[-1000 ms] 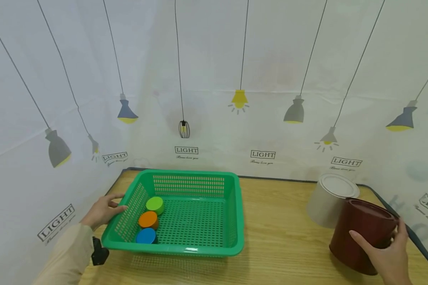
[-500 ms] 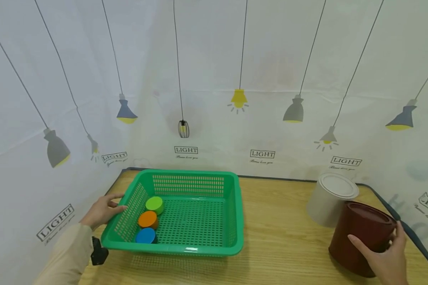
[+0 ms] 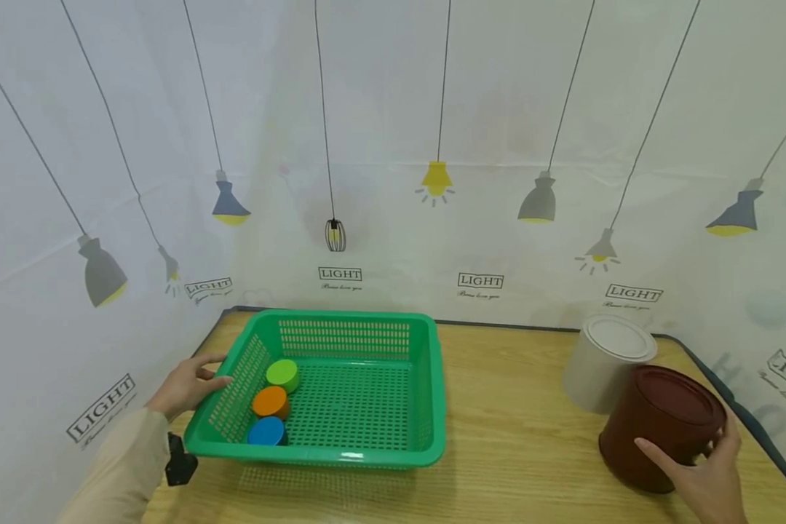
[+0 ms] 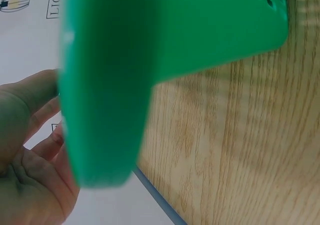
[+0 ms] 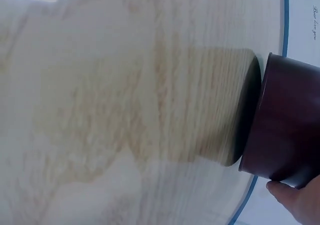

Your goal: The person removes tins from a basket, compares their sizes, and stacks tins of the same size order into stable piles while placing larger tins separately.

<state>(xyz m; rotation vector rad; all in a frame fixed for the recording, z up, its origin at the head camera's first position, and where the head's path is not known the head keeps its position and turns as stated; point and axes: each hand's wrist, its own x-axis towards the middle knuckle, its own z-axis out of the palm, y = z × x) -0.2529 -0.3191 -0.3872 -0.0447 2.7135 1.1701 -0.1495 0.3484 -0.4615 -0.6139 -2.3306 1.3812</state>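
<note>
The dark red can (image 3: 661, 422) is held by the right hand (image 3: 710, 480) at the near right of the desk (image 3: 504, 444). The fingers are bent round its right side, with the thumb on its near side. The left rim of the green basket (image 3: 314, 455) is pinched by the fingers of the left hand (image 3: 186, 386). The can should be gripped firmly and kept straight, since its smooth wall may slip. It is best kept off the pale can (image 3: 602, 371) behind it, which could be bumped. The basket should be kept steady too, so the lime block (image 3: 283, 374), orange block (image 3: 271, 402) and blue block (image 3: 268, 431) do not slide.

In the head view, the can's top and the blocks are seen. Only in the right wrist view is its bottom edge shown, just beside a dark shadow (image 5: 248, 107); whether the desk is touched all round cannot be told. In the left wrist view, the palm is shown, but the blocks are hidden.
</note>
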